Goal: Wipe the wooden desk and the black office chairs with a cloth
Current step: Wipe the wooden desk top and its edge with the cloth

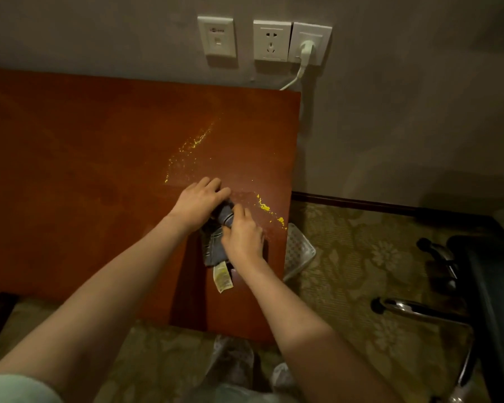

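Cloth (pixel 214 248) on table (pixel 70 170), near right edge. Crumbs (pixel 197 141) lie behind cloth and between cloth and right edge. Chair (pixel 492 286) on floor (pixel 361 257), well right of table; basket (pixel 298 248) just beside right edge.

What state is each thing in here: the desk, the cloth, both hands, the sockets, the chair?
desk: dirty, yellow crumbs across it
cloth: bunched on the desk
left hand: grips the cloth
right hand: pinches the cloth
white plug: plugged in
middle socket: empty
black chair: standing apart, untouched
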A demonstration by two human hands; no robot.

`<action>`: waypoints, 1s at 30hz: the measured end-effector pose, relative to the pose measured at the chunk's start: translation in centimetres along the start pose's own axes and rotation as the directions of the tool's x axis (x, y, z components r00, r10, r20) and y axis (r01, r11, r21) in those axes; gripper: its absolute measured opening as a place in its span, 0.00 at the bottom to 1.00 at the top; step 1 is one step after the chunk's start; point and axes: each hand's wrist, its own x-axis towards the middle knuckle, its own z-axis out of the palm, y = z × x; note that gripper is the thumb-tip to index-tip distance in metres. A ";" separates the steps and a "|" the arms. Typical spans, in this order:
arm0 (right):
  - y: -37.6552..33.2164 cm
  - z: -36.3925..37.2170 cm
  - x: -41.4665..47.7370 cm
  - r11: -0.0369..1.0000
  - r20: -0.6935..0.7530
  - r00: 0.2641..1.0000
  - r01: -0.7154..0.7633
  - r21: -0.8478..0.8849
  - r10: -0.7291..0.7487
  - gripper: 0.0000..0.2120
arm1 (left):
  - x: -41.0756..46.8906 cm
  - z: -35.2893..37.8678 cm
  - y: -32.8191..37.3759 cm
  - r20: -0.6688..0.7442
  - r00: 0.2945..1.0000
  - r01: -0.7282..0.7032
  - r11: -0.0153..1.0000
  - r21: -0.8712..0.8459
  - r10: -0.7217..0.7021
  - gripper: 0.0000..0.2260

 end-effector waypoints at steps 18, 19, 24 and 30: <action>8.0 -7.3 2.3 0.984 -0.154 0.972 -0.170 0.056 0.177 0.19 | 8.7 -3.4 8.3 -0.123 0.975 -0.189 0.981 -0.033 0.184 0.16; 8.9 -8.0 2.4 0.982 -0.161 0.969 -0.183 0.050 0.189 0.19 | 9.3 -3.7 9.3 -0.123 0.973 -0.200 0.980 -0.015 0.197 0.16; 11.5 -10.0 2.6 0.975 -0.178 0.959 -0.218 0.032 0.221 0.19 | 11.2 -4.7 12.1 -0.120 0.964 -0.233 0.971 0.052 0.238 0.17; 11.5 -10.9 2.2 0.967 -0.192 0.951 -0.219 0.132 0.241 0.17 | 11.2 -5.7 12.1 -0.129 0.955 -0.256 0.961 0.101 0.268 0.17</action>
